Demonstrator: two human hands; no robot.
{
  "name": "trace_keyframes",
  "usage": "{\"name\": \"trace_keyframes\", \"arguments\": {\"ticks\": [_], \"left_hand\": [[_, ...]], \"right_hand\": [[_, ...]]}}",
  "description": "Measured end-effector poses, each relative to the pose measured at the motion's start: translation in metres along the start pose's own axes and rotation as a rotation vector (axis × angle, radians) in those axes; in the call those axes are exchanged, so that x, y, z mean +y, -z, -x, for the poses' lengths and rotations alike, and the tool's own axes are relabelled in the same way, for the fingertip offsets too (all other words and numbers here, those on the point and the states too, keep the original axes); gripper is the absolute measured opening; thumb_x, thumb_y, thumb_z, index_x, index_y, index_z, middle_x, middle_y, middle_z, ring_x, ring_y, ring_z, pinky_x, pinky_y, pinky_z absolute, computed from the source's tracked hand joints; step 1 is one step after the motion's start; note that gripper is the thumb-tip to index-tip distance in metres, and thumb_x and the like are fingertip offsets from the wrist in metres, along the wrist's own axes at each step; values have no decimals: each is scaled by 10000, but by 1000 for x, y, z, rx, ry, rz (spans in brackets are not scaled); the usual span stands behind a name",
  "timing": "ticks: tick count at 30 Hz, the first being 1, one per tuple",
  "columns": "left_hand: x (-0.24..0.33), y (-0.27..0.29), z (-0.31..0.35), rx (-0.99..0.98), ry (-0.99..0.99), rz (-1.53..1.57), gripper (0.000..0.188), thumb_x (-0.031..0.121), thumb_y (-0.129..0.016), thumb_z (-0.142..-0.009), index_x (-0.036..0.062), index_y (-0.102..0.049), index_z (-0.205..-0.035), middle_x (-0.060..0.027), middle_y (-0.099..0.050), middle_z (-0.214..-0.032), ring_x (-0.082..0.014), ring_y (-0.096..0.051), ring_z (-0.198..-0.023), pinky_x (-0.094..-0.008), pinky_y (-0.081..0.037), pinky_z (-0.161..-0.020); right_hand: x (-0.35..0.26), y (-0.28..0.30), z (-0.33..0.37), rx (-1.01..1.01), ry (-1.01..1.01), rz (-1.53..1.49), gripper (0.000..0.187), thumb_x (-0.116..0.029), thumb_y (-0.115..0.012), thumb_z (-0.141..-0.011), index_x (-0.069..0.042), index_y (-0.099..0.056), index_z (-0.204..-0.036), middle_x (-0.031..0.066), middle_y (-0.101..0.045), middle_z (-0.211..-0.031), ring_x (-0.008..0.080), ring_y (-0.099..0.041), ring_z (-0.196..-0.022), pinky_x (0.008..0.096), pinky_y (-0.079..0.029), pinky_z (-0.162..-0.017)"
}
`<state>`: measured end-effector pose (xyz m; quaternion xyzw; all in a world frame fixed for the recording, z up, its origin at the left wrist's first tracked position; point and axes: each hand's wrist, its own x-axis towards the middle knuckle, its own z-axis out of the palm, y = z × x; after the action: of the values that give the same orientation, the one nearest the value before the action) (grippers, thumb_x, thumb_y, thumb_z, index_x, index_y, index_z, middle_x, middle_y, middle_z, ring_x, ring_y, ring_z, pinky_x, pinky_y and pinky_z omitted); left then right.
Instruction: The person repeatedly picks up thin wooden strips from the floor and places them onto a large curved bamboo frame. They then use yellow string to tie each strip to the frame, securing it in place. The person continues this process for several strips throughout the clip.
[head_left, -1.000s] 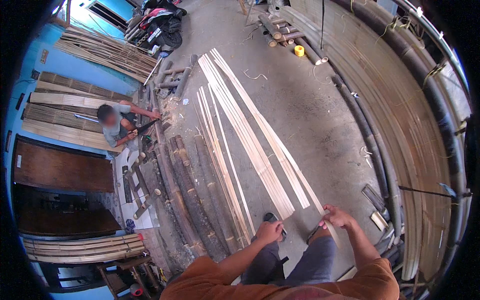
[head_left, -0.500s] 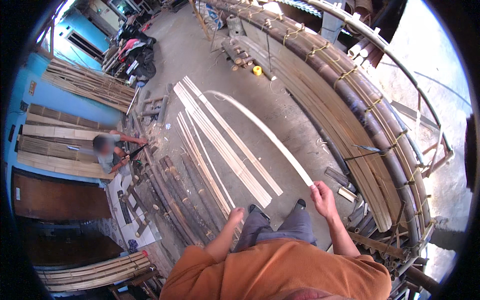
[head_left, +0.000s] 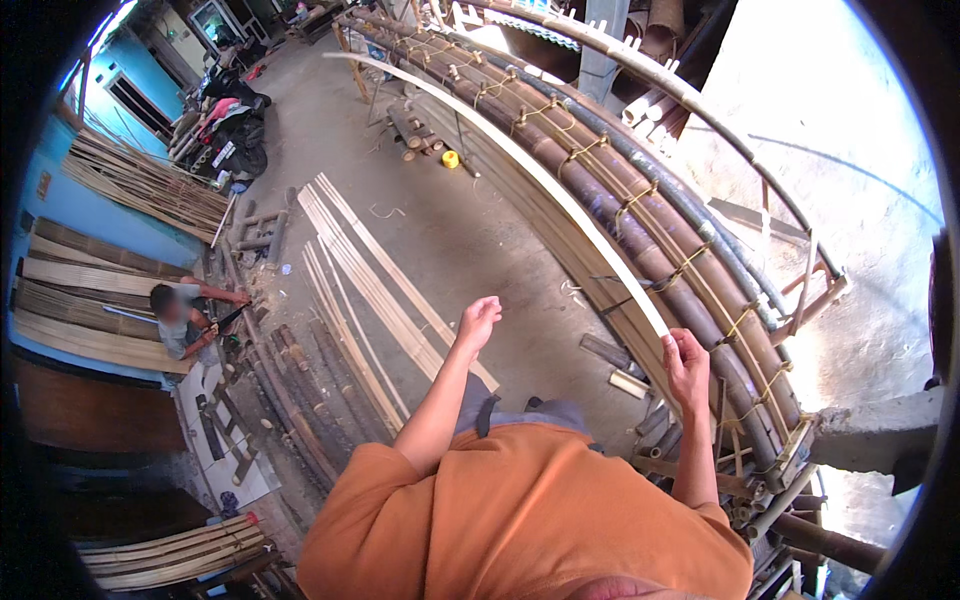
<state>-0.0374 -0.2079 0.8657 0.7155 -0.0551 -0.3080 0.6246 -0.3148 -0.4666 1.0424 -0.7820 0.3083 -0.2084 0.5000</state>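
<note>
A long, thin bamboo strip (head_left: 640, 297) hangs in the air, its near end in the right hand (head_left: 686, 365) and the rest reaching forward and leftward to the top of the view. It looks light, flat and springy; the curve seen is partly fisheye bending, so its true sag is hard to judge. Being so long, it would likely whip at the far end and feel tip-heavy when held by one end. A flat pinch of thumb against fingers suits it, while a hold nearer the middle would balance better; the cut edges may be sharp or splintery.

The right hand is closed on that end, thumb uppermost. The left hand (head_left: 479, 325) is raised well apart from the strip, to its left, fingers loosely half-curled with nothing visible in them.

Beyond the strip, to the right, runs a rack of lashed bamboo poles (head_left: 740, 400). Below the left hand, more pale strips (head_left: 377, 285) lie on the concrete floor (head_left: 480, 240), with dark bamboo poles (head_left: 300, 365) farther left. A co-worker (head_left: 185, 318) sits past them, and a yellow roll (head_left: 450, 159) lies farther ahead.
</note>
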Motion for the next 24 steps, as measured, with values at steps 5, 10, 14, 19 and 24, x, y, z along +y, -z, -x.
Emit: {"name": "trace_keyframes", "arguments": {"ticks": [5, 10, 14, 19, 24], "left_hand": [[25, -60, 0, -208, -17, -60, 382, 320, -526, -995, 60, -580, -1269, -70, -662, -1127, -147, -637, -979, -287, -476, -816], [52, -97, -16, -304, -130, -115, 333, 257, -590, -965, -2, -621, -1172, -48, -678, -1022, -141, -624, -886, -283, -504, -818], [78, -129, -38, -409, -330, -261, 362, 257, -586, -970, -12, -599, -1212, -97, -662, -1094, -158, -624, -973, -296, -490, -879], [148, -223, -46, -560, -996, -475, 390, 249, -593, -944, 21, -583, -1260, -181, -611, -1220, -307, -567, -1155, -402, -413, -1020], [177, -326, -39, -905, -1411, -798, 423, 278, -604, -922, 51, -579, -1279, -155, -607, -1204, -345, -546, -1142, -470, -360, -1041]], "right_hand": [[3, 55, -21, 170, 122, 306, 219, -215, -638, -936, -2, -679, -964, 66, -544, -624, 83, -480, -601, 265, -420, -573], [21, 100, -31, 276, 45, 619, 267, -331, -651, -914, -79, -704, -986, 129, -601, -667, 239, -596, -621, 357, -471, -625], [14, 133, -31, 252, -96, 728, 284, -368, -632, -909, -111, -715, -994, 196, -678, -869, 392, -654, -841, 457, -504, -740], [41, 151, -16, 245, -188, 778, 295, -341, -625, -906, -91, -700, -1043, 180, -690, -969, 389, -638, -924, 466, -503, -809], [42, 124, -15, 299, -181, 809, 211, -317, -642, -882, -107, -652, -866, 110, -668, -798, 298, -642, -839, 447, -434, -820]]}}
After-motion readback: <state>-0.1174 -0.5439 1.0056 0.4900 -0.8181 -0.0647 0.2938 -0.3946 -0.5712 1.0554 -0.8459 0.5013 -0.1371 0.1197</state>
